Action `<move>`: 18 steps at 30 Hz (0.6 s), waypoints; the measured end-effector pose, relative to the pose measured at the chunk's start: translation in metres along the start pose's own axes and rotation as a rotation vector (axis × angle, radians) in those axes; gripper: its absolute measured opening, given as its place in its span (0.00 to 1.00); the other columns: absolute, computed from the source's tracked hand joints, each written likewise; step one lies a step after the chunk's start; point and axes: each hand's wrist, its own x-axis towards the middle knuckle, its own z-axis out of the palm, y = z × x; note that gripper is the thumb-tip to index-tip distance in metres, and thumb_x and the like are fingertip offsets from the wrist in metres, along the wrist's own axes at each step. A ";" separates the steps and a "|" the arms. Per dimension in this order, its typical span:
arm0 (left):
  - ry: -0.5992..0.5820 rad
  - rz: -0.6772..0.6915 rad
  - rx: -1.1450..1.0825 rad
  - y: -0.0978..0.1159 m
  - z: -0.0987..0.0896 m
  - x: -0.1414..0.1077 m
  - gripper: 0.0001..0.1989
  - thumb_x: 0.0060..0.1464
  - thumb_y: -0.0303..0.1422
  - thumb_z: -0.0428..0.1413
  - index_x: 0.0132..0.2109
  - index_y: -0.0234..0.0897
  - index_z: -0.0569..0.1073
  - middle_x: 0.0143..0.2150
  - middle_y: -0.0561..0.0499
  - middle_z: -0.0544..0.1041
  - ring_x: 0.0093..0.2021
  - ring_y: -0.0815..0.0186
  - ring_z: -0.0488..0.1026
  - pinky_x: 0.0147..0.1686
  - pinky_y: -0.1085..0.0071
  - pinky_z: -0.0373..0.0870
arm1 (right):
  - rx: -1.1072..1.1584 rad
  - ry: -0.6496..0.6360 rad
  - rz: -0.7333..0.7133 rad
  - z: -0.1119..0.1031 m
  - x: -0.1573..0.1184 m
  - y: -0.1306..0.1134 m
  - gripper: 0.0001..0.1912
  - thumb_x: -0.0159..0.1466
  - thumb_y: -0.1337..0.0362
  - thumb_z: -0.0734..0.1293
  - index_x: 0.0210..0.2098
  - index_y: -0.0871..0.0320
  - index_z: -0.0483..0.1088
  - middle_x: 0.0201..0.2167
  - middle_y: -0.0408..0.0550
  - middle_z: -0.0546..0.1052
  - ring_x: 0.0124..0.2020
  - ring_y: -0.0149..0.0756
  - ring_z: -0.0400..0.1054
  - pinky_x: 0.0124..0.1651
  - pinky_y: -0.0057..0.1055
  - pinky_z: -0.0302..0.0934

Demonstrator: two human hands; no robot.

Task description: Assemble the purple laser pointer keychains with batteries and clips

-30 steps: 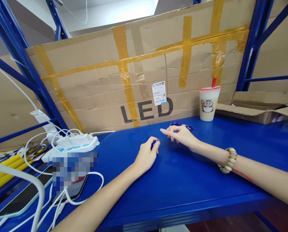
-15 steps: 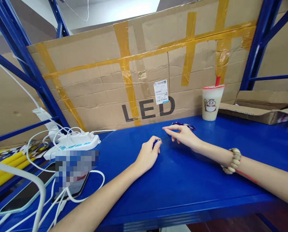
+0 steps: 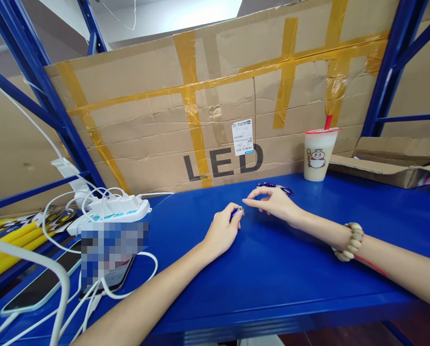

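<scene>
Near the middle of the blue table (image 3: 265, 269), my left hand (image 3: 224, 228) is closed around a small blue object with a shiny metallic end (image 3: 240, 210); most of it is hidden by the fingers. Just to its right is my right hand (image 3: 272, 201), with thumb and forefinger apart at the tips and nothing visible between them. The two hands do not touch. Behind the right hand lies a dark blue and purple item (image 3: 282, 188), partly covered by the fingers. A beaded bracelet (image 3: 352, 242) is round the right wrist.
A drink cup (image 3: 318, 156) with a red straw stands at the back right, beside an open cardboard box (image 3: 384, 168). At left are a power strip (image 3: 128, 211), white cables and phones (image 3: 44, 283). A large cardboard sheet (image 3: 157, 139) rises behind.
The right thumb and forefinger have shifted, and the fingertips are a little nearer to the left hand. The left hand keeps its hold. The view has shifted slightly.
</scene>
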 end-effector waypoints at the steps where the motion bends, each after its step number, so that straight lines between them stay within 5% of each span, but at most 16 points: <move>1: 0.002 -0.001 -0.001 0.000 0.000 0.000 0.10 0.57 0.35 0.43 0.36 0.38 0.66 0.23 0.56 0.68 0.28 0.69 0.67 0.34 0.74 0.62 | 0.006 0.004 0.015 0.000 0.000 0.000 0.18 0.47 0.54 0.71 0.32 0.61 0.72 0.15 0.41 0.68 0.16 0.24 0.58 0.16 0.21 0.52; 7: 0.005 -0.002 -0.004 0.001 0.000 0.000 0.09 0.57 0.35 0.43 0.37 0.38 0.67 0.23 0.56 0.68 0.28 0.70 0.67 0.34 0.74 0.62 | 0.116 -0.058 -0.048 0.001 0.003 0.004 0.17 0.50 0.59 0.69 0.37 0.60 0.70 0.33 0.47 0.74 0.18 0.21 0.60 0.15 0.19 0.53; 18: 0.003 -0.004 0.009 0.000 0.000 -0.001 0.10 0.57 0.36 0.43 0.37 0.38 0.68 0.24 0.56 0.69 0.28 0.69 0.67 0.34 0.73 0.63 | 0.123 -0.048 -0.052 0.000 0.000 -0.001 0.17 0.55 0.56 0.66 0.40 0.60 0.71 0.31 0.48 0.74 0.17 0.22 0.61 0.14 0.19 0.54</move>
